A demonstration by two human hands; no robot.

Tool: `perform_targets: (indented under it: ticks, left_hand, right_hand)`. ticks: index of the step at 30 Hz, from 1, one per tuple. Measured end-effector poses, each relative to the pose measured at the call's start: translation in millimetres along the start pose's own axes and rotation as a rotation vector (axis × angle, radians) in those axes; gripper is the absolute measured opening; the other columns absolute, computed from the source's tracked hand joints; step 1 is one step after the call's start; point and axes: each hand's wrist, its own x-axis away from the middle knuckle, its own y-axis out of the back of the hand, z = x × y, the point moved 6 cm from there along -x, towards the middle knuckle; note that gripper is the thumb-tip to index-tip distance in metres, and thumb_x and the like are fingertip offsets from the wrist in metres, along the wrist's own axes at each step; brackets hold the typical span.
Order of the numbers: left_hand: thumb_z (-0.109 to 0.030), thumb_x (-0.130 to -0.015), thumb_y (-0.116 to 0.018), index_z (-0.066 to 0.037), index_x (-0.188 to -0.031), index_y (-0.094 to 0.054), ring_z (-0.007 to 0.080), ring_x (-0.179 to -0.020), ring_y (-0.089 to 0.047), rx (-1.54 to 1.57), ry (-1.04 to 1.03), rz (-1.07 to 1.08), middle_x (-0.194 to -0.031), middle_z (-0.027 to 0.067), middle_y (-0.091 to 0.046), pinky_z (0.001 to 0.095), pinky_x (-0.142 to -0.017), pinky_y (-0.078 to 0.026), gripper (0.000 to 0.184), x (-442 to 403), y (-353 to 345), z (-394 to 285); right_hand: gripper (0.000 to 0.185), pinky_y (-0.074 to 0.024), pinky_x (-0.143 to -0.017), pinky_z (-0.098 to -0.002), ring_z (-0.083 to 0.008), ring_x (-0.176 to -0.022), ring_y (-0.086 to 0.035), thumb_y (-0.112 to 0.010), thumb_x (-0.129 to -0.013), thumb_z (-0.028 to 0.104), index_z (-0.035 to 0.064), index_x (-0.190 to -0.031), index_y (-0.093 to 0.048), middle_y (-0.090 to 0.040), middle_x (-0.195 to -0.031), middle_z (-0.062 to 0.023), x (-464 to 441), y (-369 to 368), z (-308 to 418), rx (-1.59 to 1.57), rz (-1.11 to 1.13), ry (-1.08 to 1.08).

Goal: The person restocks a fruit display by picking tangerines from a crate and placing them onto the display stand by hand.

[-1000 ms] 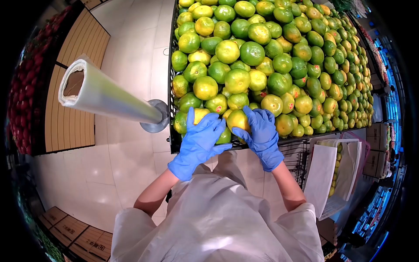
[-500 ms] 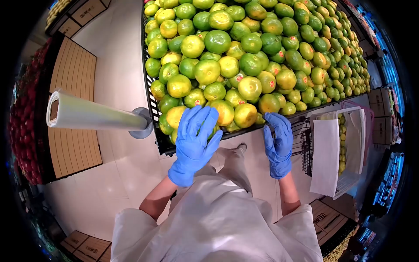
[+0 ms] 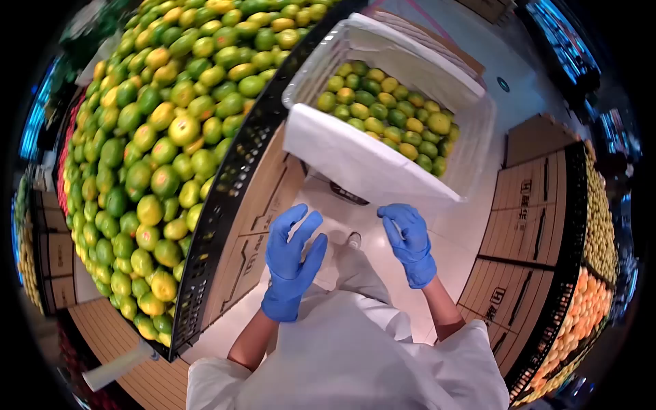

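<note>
Blue-gloved left hand (image 3: 290, 263): wide, fingers apart, thumb out, nothing in it, touching nothing; nearest thing is the black rim (image 3: 222, 188) to its left, with a gap

Right hand (image 3: 408, 242): blue-gloved too, fingers loosely curved, nothing seen in it, palm side mostly hidden from where I stand; apart from the left, just short of the crate's white liner (image 3: 362, 147)

Crate (image 3: 482, 130): clear plastic, ahead of both hands, beside the display; liner flap hangs over the near side; what it stands on, can't tell

Crate fruit (image 3: 396, 117): green-yellow citrus, heaped inside the crate, one bigger yellowish one at the right end

Fruit handling: likely light singly, firm with slight give, glossy so maybe slippy in gloves, could bruise if squeezed; best cupped round the sides, top ones first

Crate handling: probably heavy loaded, walls fairly stiff; grip by the rim, not the liner, which looks soft and might tear

Display fruit (image 3: 164, 181): big green-yellow citrus heap left of the hands, behind the black rim

Floor: pale, one shoe (image 3: 354, 239) showing between the hands

White roll (image 3: 119, 367): far lower left, well apart from the hands
</note>
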Motion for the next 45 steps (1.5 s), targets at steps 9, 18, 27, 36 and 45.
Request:
perform_targets:
  ticks: [9, 18, 27, 36, 45]
  left_hand:
    - [0.003, -0.082, -0.058, 0.004, -0.091, -0.063, 0.0212, -0.089, -0.059, 0.153, -0.01, 0.172, -0.101, 0.0147, -0.061, 0.0292, -0.077, -0.047, 0.01, -102, -128, -18]
    - [-0.028, -0.101, -0.036, -0.003, -0.127, -0.052, 0.0236, -0.122, -0.045, 0.338, 0.231, 0.196, -0.133, 0.012, -0.046, 0.0332, -0.104, -0.034, 0.039, -177, -161, 26]
    - [-0.035, -0.096, -0.05, -0.011, -0.136, -0.04, 0.0207, -0.112, -0.052, 1.272, 1.025, 0.535, -0.127, 0.0099, -0.047, 0.0395, -0.094, -0.046, 0.048, -198, -252, 84]
    - [-0.026, -0.093, -0.056, -0.009, -0.134, -0.04, 0.027, -0.114, -0.054, 1.595, 1.296, 0.601, -0.131, 0.0109, -0.045, 0.0482, -0.087, -0.053, 0.048, -226, -264, 104]
    - [-0.035, -0.092, -0.053, 0.002, -0.109, -0.058, 0.0255, -0.092, -0.062, 1.706, 1.529, 0.471, -0.099, 0.0139, -0.063, 0.0422, -0.08, -0.053, 0.041, -225, -255, 115]
  right_hand:
    - [0.019, -0.0475, -0.074, -0.04, -0.03, -0.083, -0.061, -0.062, -0.084, 0.012, 0.0032, -0.1, -0.061, -0.063, -0.09, -0.0139, -61, 121, -179, 0.184, -0.175, -0.406]
    - [0.051, -0.0519, -0.076, -0.0459, -0.0415, -0.092, -0.059, -0.074, -0.073, 0.025, 0.0054, -0.112, -0.049, -0.053, -0.104, -0.0263, -131, 34, -335, 0.645, 0.223, -0.786]
    - [0.065, -0.0507, -0.075, -0.041, -0.0302, -0.094, -0.06, -0.073, -0.074, 0.041, 0.0042, -0.121, -0.047, -0.056, -0.106, -0.0209, -137, 32, -278, 0.169, 0.184, -0.781]
    - [0.045, -0.0496, -0.071, -0.04, -0.0302, -0.078, -0.063, -0.066, -0.081, 0.036, 0.0043, -0.112, -0.056, -0.063, -0.088, -0.0147, -116, 42, -292, -0.06, 0.283, -0.929]
    - [0.022, -0.0445, -0.077, -0.0378, -0.0268, -0.089, -0.055, -0.055, -0.075, 0.016, 0.0051, -0.095, -0.059, -0.058, -0.092, -0.012, -13, -57, -273, 0.684, 0.905, -0.145]
